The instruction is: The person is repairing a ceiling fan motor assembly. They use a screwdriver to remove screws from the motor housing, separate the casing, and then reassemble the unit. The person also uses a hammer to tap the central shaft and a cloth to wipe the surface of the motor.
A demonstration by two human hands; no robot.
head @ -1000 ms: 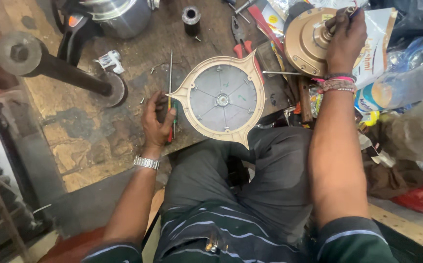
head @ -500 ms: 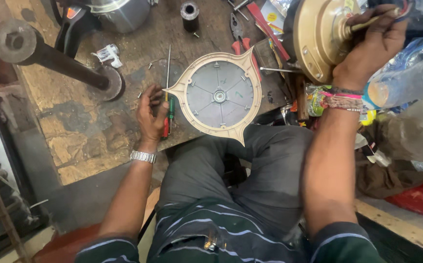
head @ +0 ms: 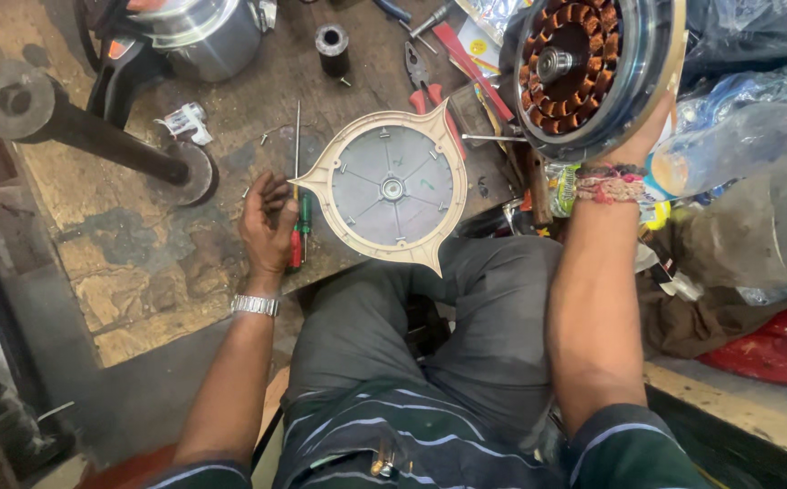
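Head view — left hand (head: 268, 225) pinches, seemingly, the screwdriver (head: 297, 217); right hand (head: 643, 136) grips the motor stator (head: 593, 63), lifted.

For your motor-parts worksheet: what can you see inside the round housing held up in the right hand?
Inside the round housing sits a ring of copper coils around a central metal shaft. The right hand supports it from below; the housing's back is hidden.

Repair workshop: pliers (head: 421, 77), motor stator (head: 582, 63), stained workbench (head: 122, 235)
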